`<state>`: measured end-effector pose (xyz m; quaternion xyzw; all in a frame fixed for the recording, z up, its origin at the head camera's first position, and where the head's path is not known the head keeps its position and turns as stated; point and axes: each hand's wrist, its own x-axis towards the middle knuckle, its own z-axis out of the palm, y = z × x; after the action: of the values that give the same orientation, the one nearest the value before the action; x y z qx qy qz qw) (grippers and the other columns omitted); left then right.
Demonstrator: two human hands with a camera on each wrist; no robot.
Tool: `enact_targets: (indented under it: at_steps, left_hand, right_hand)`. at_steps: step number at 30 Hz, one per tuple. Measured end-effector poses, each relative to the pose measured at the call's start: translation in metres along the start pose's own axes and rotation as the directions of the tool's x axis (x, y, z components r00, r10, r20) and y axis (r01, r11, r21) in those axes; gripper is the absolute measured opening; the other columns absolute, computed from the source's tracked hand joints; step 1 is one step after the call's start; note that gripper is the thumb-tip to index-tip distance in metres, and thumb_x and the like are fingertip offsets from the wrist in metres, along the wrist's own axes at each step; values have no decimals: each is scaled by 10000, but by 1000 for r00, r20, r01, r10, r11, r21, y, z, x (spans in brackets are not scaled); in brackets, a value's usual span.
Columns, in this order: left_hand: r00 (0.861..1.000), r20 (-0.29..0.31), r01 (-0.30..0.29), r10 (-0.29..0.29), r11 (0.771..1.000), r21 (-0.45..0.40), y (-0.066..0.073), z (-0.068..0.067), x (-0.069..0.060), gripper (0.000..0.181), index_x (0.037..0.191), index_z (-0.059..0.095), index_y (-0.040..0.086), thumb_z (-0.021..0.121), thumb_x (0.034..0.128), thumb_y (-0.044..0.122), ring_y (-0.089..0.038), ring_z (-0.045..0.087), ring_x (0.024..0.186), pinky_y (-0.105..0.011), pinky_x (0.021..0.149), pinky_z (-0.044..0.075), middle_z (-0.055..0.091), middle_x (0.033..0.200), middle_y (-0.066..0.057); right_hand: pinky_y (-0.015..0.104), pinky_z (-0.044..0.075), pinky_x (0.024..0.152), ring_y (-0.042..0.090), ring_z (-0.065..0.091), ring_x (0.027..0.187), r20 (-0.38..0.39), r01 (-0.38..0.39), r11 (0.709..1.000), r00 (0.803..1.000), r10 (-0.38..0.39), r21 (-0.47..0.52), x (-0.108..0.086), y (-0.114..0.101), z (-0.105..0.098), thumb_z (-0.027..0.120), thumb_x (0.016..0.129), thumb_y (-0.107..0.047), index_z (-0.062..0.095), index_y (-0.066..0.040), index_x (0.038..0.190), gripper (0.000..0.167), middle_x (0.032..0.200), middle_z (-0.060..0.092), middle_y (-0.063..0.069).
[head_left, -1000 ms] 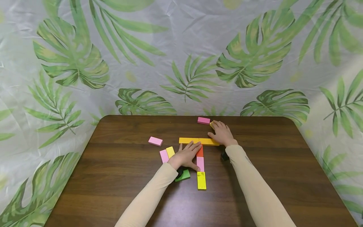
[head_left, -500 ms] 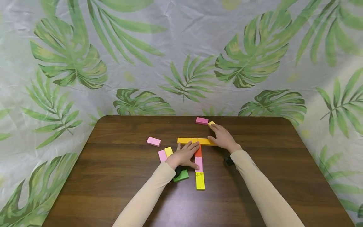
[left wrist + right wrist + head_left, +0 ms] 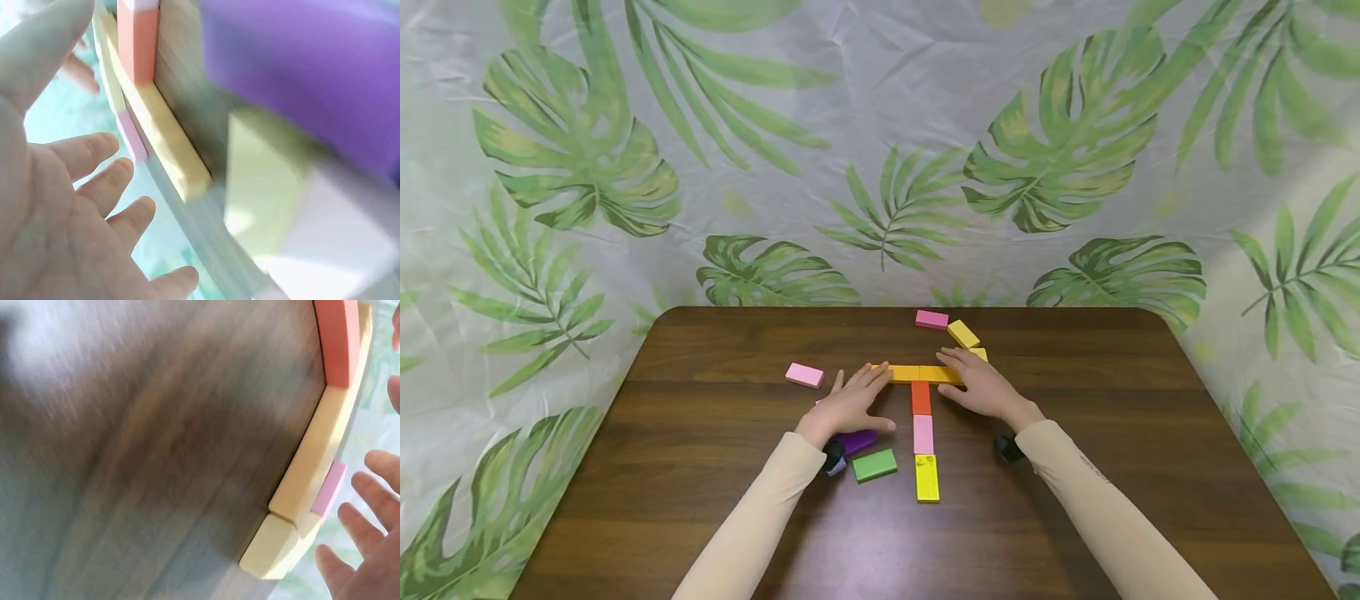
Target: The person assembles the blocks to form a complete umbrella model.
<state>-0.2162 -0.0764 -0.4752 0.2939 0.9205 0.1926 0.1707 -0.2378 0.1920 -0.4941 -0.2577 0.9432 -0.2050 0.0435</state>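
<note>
Presently, the left orange rectangular block (image 3: pixel 904 373) lies beneath the fingertips of the left hand (image 3: pixel 848 408), end to end with the right orange rectangular block (image 3: pixel 931 374) by the fingers of the right hand (image 3: pixel 988 388). Both hands have their fingers extended and grip nothing; whether they touch the row is unclear. A pale yellow block (image 3: pixel 979 355), partly hidden behind the right hand, abuts the row. Between the hands, a red-orange block (image 3: pixel 921 397), a light pink block (image 3: pixel 922 433) and a bright yellow block (image 3: pixel 927 479) run toward the person. Under the left hand sits a purple block (image 3: pixel 861 440), beside a green block (image 3: pixel 875 466).
</note>
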Motion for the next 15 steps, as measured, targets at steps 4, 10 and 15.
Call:
enact_targets:
  at_steps: [4, 10, 15]
  left_hand:
    - [997, -68, 30, -32, 999, -33, -17, -7, -15, 837, 1506, 283, 62, 699, 859, 390, -323, 126, 1435, -623, 1088, 32, 202, 1570, -93]
    - [990, -129, 52, -64, 994, -92, -42, -17, -36, 780, 1478, 319, 3, 693, 875, 327, -373, 155, 1418, -655, 1068, 41, 242, 1546, -155]
    - [984, -166, 54, -69, 994, -91, -62, -19, -51, 701, 1457, 354, -16, 653, 907, 298, -393, 189, 1403, -666, 1061, 59, 275, 1527, -182]
  right_hand:
    - [531, 265, 1077, 379, 303, 1359, 15, 42, 999, 999, -42, 27, -5, -8, 2, 623, 930, -306, 410, -12, 1438, 624, 1476, 365, 185]
    - [531, 246, 1086, 385, 277, 1372, 35, 97, 995, 995, -98, 27, -12, -14, 10, 643, 910, -332, 413, -31, 1441, 652, 1487, 352, 175]
    - [517, 259, 1084, 368, 283, 1373, 65, 104, 994, 992, -105, 10, -16, -19, 16, 655, 891, -382, 401, -55, 1454, 699, 1493, 346, 162]
